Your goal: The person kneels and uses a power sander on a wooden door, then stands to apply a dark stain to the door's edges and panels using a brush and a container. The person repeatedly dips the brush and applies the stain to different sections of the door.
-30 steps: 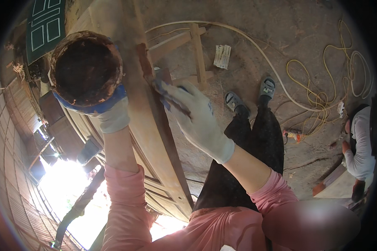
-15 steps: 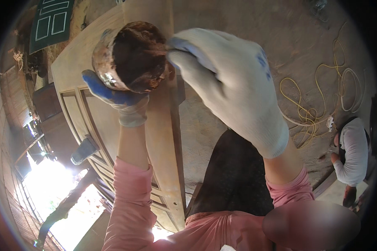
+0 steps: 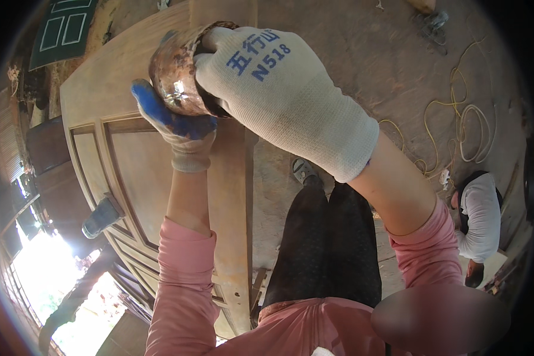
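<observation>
My left hand (image 3: 178, 133), in a glove with a blue palm, holds up a round, brown-stained glossy pot (image 3: 175, 77) from below, close to the camera. My right hand (image 3: 279, 95), in a white knit glove, lies over the pot's mouth with its fingertips down inside; whatever those fingers hold is hidden. Under both hands lies a large panelled wooden door (image 3: 142, 172), laid flat and coloured light brown.
A small dark grey object (image 3: 102, 215) rests on the door's left part. Yellow cable (image 3: 469, 124) loops over the dirt floor at right. Another person in a white top (image 3: 480, 219) crouches at far right. A green panelled door (image 3: 62, 29) stands at top left.
My right hand left the door's surface, where it held a dark tool, and rose to the pot. My left hand lifted the pot toward the middle, and the camera view shifted.
</observation>
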Motion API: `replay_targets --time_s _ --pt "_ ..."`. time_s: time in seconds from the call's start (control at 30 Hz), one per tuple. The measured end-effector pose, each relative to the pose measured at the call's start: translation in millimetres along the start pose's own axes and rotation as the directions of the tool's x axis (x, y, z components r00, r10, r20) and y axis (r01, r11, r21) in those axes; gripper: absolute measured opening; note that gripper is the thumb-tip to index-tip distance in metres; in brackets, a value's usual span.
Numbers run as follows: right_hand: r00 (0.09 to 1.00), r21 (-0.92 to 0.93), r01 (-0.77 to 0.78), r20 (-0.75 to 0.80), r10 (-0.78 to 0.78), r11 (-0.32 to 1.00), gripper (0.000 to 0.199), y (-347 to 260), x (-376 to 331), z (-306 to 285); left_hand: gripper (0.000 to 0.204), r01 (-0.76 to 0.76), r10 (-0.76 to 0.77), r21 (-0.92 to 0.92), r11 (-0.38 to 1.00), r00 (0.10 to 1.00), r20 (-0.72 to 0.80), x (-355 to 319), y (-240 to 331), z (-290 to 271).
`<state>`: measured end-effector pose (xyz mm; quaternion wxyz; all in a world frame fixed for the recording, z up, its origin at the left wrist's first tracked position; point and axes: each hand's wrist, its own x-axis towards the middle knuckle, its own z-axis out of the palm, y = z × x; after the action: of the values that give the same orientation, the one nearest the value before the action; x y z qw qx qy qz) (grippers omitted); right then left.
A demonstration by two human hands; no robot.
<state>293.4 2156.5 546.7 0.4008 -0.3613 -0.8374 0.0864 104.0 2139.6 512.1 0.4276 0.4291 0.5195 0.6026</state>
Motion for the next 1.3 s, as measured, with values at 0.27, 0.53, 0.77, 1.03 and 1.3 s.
replay_targets --time_s 0.27,0.53,0.77,1.03,1.3 --pt "0.997 0.138 -0.048 0.070 0.039 0.989 0.010 4 12 -13 0.066 -0.139 0.148 -0.073 0.988 0.980 0.135 4 -1 -2" --pt "0.945 0.475 -0.304 0.258 0.200 0.826 0.018 13 18 -19 0.074 0.006 0.000 -0.110 0.994 0.999 0.053 -1 6 15" --pt "0.792 0.742 -0.583 0.429 0.434 0.332 0.024 15 10 -37 0.069 0.102 -0.119 -0.090 0.991 0.969 -0.214 6 3 10" --pt "0.680 0.805 -0.579 0.565 0.468 -0.131 0.033 29 -16 -57 0.075 0.107 -0.176 -0.280 0.954 0.956 -0.235 3 17 24" --pt "0.698 0.652 -0.676 0.419 0.581 0.343 0.025 29 -12 -73 0.078 0.161 -0.223 -0.315 0.935 0.959 -0.172 1 21 27"
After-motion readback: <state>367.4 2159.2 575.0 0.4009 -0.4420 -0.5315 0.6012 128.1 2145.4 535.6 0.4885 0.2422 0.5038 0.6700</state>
